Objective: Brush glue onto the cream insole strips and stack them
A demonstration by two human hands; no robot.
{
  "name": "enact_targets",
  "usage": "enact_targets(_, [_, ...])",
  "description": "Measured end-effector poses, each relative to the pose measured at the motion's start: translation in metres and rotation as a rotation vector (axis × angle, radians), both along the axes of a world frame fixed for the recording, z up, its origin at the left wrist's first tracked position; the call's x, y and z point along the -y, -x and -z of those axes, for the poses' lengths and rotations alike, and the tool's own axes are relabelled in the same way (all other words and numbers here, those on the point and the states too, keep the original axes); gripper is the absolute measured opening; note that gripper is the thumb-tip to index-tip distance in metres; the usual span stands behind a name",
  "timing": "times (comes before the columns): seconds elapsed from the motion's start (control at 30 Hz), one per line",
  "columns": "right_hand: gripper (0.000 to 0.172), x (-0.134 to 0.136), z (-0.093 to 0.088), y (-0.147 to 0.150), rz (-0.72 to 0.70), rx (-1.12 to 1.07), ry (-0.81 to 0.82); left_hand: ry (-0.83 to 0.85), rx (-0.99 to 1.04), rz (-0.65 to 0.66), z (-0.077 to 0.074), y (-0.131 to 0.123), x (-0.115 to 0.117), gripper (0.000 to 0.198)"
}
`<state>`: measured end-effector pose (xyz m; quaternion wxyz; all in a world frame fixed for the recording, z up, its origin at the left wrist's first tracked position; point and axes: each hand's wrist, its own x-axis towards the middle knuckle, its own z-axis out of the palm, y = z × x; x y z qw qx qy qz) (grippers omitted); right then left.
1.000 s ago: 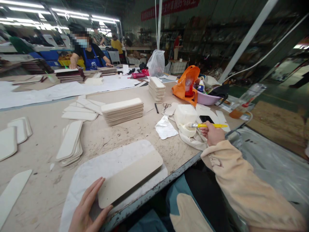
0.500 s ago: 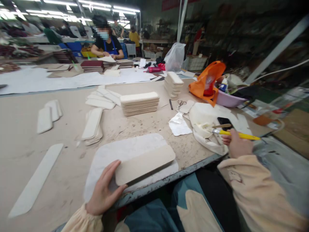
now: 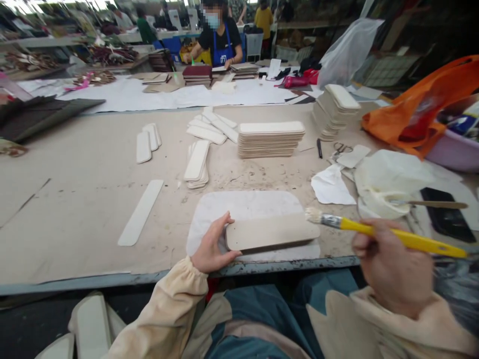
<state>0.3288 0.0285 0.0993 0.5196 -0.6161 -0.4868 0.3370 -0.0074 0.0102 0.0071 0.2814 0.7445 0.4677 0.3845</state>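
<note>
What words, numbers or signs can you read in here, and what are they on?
No words or numbers can be read.
Blue apron: a white mark, too small to read.
Blue-and-white item by the orange bag: too blurred to read.
Yellow-handled brush: no lettering I can make out.

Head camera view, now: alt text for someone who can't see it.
A person's right hand holds a yellow brush, bristles near the right end of a beige panel on a white sheet; the left hand touches its left end. Stacked pale strips lie beyond, and further back a co-worker.
</note>
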Motion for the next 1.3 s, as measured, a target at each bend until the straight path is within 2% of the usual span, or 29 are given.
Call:
enact_targets(0.1, [0.024,0.008,0.012,0.058,-0.099,-0.158,0.032,0.003,0.023,0.009,0.0,0.0,-0.001,0.1])
enact_targets(0.2, [0.025,0.009,0.02,0.095,-0.267,-0.197,0.07,0.009,0.035,0.013,0.001,0.001,-0.001,0.101])
enact_targets(0.33, [0.025,0.01,0.027,0.124,-0.379,-0.187,0.102,0.02,0.055,0.014,0.002,0.001,-0.001,0.102])
enact_targets(0.47, [0.024,0.01,0.036,0.134,-0.425,-0.155,0.093,0.036,0.066,0.013,0.004,0.001,-0.001,0.102])
enact_targets(0.73, [0.025,0.003,0.039,0.116,-0.338,-0.028,0.061,0.028,0.058,0.015,0.003,0.001,-0.002,0.103])
enact_targets(1.13, [0.034,-0.006,0.036,0.029,0.064,0.312,0.007,0.04,0.005,0.007,0.002,0.002,-0.003,0.097])
enact_targets(1.3, [0.033,-0.004,0.034,0.012,0.15,0.505,-0.082,0.038,0.002,0.001,0.003,0.003,-0.003,0.096])
